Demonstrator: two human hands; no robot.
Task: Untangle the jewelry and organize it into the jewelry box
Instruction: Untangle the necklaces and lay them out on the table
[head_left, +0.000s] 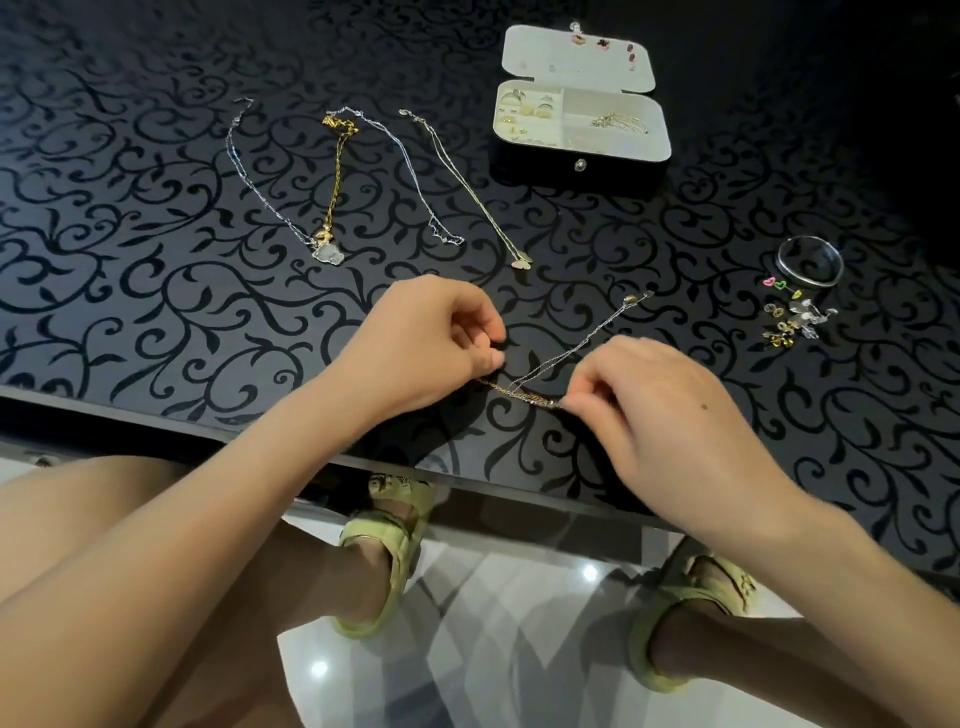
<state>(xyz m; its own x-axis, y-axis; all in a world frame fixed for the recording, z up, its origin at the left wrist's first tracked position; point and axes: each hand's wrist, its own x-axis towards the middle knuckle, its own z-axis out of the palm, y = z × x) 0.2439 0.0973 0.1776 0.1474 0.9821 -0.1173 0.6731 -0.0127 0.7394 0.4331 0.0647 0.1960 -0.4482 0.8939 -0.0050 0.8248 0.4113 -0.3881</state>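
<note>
A tangle of thin gold and silver chains (524, 391) lies near the table's front edge. My left hand (415, 353) pinches its left end and my right hand (660, 410) pinches its right end. One silver strand (597, 332) runs up and right from the tangle to a small clasp. The open jewelry box (582, 166), black outside and cream inside, stands at the back right with rings and gold pieces in its compartments and earrings on its lid. Separate necklaces lie straightened at the back: a silver one with a pale pendant (260, 192), a gold one (335, 176), a silver one (415, 182), a fine gold one (478, 197).
At the right sit a silver bangle (810, 262) and a small heap of earrings and charms (795, 317). The black patterned table (156, 291) ends at a front edge just below my hands. Under it I see feet in yellow-green sandals on a white tiled floor.
</note>
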